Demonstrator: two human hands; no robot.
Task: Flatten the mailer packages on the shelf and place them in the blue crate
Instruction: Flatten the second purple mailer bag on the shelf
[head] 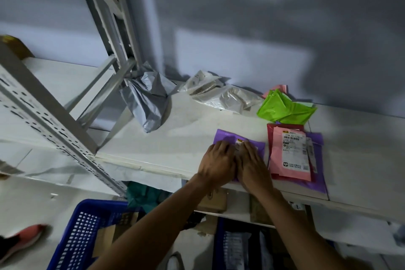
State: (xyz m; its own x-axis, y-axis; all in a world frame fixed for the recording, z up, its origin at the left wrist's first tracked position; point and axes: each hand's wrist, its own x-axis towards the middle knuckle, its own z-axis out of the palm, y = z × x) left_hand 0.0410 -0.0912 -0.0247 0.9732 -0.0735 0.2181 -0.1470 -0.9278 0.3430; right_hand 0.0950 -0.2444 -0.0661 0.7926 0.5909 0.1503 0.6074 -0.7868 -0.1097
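Note:
A purple mailer [225, 136] lies flat near the front edge of the white shelf [166, 138]. My left hand [215, 163] and my right hand [252, 165] press down on it side by side, fingers straight. To its right sits a flat stack: a pink mailer [289, 155] with a white label on a dark red one and a larger purple one [318, 160]. Further back lie a crumpled green mailer [285, 108], a clear one [221, 93] and a grey one [146, 103]. A blue crate [85, 232] stands on the floor at lower left.
A grey perforated shelf upright [52, 123] slants across the left, with diagonal braces behind it. A second blue crate [236, 245] with items sits under the shelf. Cardboard boxes [213, 200] rest on the lower shelf. A pink shoe [22, 241] is at far left.

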